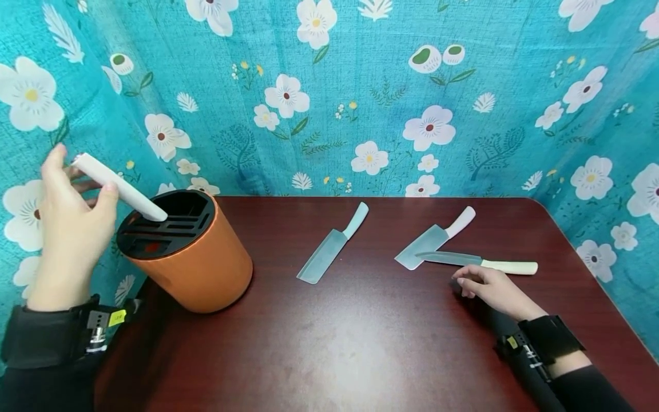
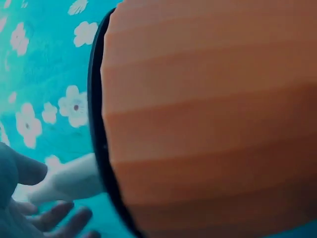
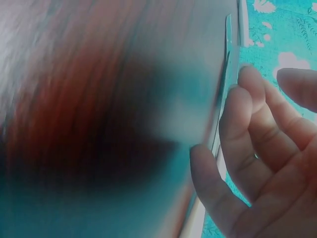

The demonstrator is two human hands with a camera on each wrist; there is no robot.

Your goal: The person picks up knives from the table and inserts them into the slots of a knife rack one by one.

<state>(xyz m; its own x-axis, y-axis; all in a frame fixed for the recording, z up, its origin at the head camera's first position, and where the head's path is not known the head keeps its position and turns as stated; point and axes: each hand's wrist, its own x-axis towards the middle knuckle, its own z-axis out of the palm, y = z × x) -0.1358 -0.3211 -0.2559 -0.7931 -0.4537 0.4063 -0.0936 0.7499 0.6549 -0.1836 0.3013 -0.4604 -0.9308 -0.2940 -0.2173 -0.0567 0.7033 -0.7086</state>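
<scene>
A white knife handle (image 1: 123, 187) slants up out of a slot in the black slotted top of an orange knife block (image 1: 206, 269); its blade is hidden inside. My left hand (image 1: 74, 223) is at the handle's upper end, thumb on the near side and fingers behind. In the left wrist view, those fingers (image 2: 54, 216) spread loosely around the handle (image 2: 74, 179) without closing on it. On the right, my right hand (image 1: 496, 290) hangs low at the table, fingers loosely bent and holding nothing. Just beyond it lies a narrow knife with a cream handle (image 1: 509, 267).
The narrow knife's tip overlaps a white-handled cleaver (image 1: 423, 246). Another cleaver with a pale blue handle (image 1: 326, 252) lies mid-table, right of the block. Behind the dark red table (image 1: 319, 343) hangs a blue floral curtain (image 1: 329, 103).
</scene>
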